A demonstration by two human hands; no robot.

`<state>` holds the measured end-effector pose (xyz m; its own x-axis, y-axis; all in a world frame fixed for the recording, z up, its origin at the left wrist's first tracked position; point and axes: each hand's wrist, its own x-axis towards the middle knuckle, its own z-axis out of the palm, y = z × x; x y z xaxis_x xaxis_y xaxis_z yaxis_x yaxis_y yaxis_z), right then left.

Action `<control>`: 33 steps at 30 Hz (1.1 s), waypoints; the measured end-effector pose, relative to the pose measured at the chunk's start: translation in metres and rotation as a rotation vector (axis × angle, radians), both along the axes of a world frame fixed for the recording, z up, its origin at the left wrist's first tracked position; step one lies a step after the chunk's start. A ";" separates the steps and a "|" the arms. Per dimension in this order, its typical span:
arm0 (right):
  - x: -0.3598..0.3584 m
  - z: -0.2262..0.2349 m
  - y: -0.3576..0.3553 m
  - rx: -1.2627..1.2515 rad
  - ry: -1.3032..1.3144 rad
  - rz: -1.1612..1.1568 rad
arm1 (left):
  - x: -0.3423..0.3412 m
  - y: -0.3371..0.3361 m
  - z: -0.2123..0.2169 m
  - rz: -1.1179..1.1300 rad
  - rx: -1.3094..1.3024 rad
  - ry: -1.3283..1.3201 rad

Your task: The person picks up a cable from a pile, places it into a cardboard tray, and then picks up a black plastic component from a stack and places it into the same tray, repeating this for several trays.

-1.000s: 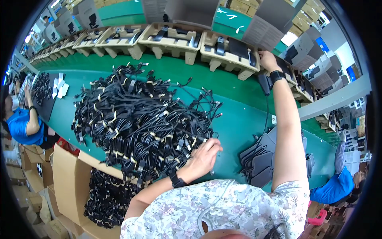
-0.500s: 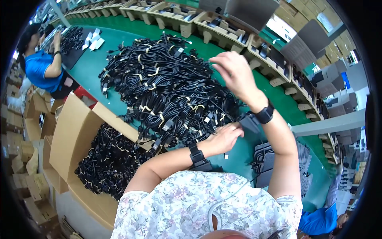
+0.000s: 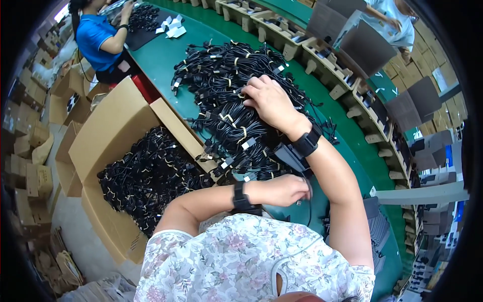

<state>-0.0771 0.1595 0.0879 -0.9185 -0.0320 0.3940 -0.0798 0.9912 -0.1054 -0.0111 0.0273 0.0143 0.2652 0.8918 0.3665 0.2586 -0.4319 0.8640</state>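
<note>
The right hand is half-curled, with the cables under and around it; the left hand, fingers bent, is nearer the body. Whether either grips anything can't be told. Tangled plugs could snag neighbours if pulled. Bundles point every way, sharing no long axis.

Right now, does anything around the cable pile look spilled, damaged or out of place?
No clear damage shows. Slightly untidy: loose cable ends stray past the right edge of the black cable pile, where many bundles are banded.
</note>
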 end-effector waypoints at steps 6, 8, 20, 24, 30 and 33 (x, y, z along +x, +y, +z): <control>0.010 -0.012 0.013 -0.054 -0.047 0.011 | -0.072 -0.130 0.002 -0.001 -0.604 0.068; 0.012 -0.015 0.014 -0.060 -0.009 0.001 | -0.059 -0.197 -0.029 0.073 -0.867 0.139; 0.017 -0.037 0.003 0.011 0.158 -0.113 | -0.008 -0.290 -0.145 0.494 -1.452 -0.157; 0.021 -0.037 -0.005 -0.028 0.185 -0.095 | -0.012 -0.269 -0.151 0.527 -1.400 -0.169; 0.029 -0.045 0.000 -0.075 0.204 -0.098 | -0.004 -0.257 -0.157 0.604 -1.343 -0.231; 0.030 -0.047 0.001 -0.082 0.199 -0.111 | -0.004 -0.254 -0.159 0.649 -1.318 -0.264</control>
<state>-0.0471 0.1603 0.0409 -0.8186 0.1041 0.5649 0.0018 0.9839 -0.1788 -0.0152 -0.2268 -0.1448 -0.2408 0.5450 -0.8032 -0.1272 0.8026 0.5827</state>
